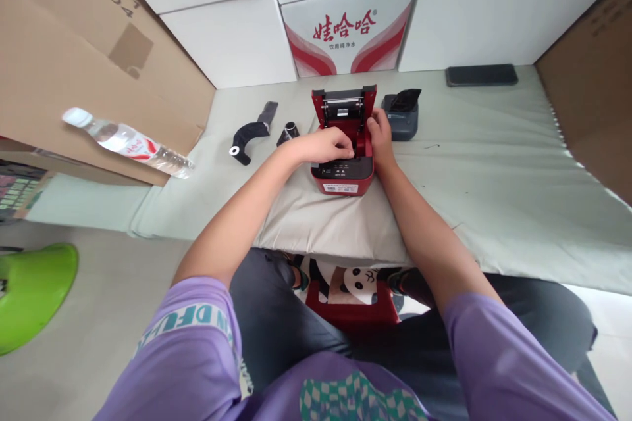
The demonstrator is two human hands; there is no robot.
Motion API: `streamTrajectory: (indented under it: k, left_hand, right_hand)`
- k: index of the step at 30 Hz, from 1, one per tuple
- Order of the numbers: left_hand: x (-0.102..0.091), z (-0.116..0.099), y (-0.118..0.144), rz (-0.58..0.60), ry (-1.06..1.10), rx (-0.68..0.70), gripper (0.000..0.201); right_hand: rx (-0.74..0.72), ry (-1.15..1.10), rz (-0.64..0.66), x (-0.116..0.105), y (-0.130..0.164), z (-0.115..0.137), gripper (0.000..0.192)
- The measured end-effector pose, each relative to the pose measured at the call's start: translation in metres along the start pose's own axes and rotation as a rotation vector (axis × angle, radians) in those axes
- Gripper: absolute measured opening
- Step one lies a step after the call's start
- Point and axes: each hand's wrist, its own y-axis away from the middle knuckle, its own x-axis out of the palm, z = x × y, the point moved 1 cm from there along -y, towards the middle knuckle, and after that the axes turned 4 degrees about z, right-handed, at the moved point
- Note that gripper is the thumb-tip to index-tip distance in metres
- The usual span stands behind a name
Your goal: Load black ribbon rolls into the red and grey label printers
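A small red printer sits on a pale cloth-covered surface with its lid swung open at the back. My left hand lies curled over the open middle of the printer, fingers bent down into it. My right hand grips the printer's right side near the hinge. What the fingers hold inside the compartment is hidden.
A dark grey device stands right of the printer. Two black parts lie to its left. A water bottle rests on a cardboard box, a black phone at the back, white cartons behind, a green stool lower left.
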Motion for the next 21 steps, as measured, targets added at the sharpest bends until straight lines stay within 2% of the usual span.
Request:
streamTrajectory:
  k: [5, 9, 14, 21]
  left_hand:
    - [0.001, -0.003, -0.001, 0.010, -0.083, -0.037, 0.029]
    - [0.003, -0.004, 0.000, -0.015, -0.119, -0.059, 0.030]
    - [0.007, -0.008, 0.003, -0.152, -0.168, -0.121, 0.031]
    - [0.013, -0.008, 0.003, -0.347, -0.345, -0.175, 0.037]
  right_hand:
    - [0.042, 0.015, -0.011, 0.002, -0.001, 0.006, 0.080]
    - [0.042, 0.031, 0.005, 0.002, -0.001, 0.007, 0.081]
    - [0.041, 0.031, 0.008, 0.001, -0.001, 0.004, 0.078]
    - [0.026, 0.013, -0.004, 0.001, 0.000, 0.004, 0.077]
